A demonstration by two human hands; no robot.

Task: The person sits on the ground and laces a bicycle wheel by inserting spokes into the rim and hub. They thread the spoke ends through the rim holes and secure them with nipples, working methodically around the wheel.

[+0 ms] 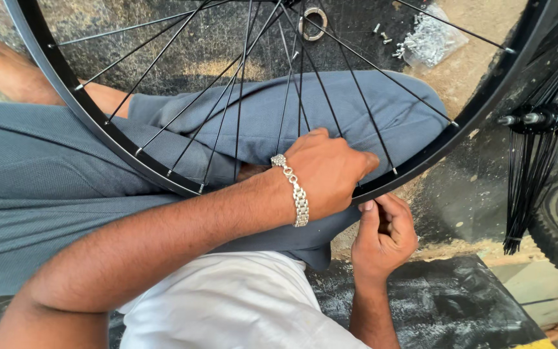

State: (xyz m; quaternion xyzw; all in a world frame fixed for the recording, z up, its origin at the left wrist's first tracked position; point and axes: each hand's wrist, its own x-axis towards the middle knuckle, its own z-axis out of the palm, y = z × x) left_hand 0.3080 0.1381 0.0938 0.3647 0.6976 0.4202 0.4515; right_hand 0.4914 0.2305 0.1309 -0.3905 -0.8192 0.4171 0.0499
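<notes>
Head view: black bicycle wheel rim (pixel 421 165) w/ spokes (pixel 240 97) rests across lap. Left hand (pixel 327 174) fingers curled over rim's lower edge. Right hand (pixel 385 236) just below rim, fingers pinched together; can't tell on what.

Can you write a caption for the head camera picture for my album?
Left hand on a black bicycle rim resting across the lap; right hand just below it.

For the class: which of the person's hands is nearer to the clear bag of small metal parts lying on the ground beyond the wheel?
The left. The left hand lies on the black rim, below and left of the bag of metal parts. The right hand is lower, under the rim, farther away.
</notes>
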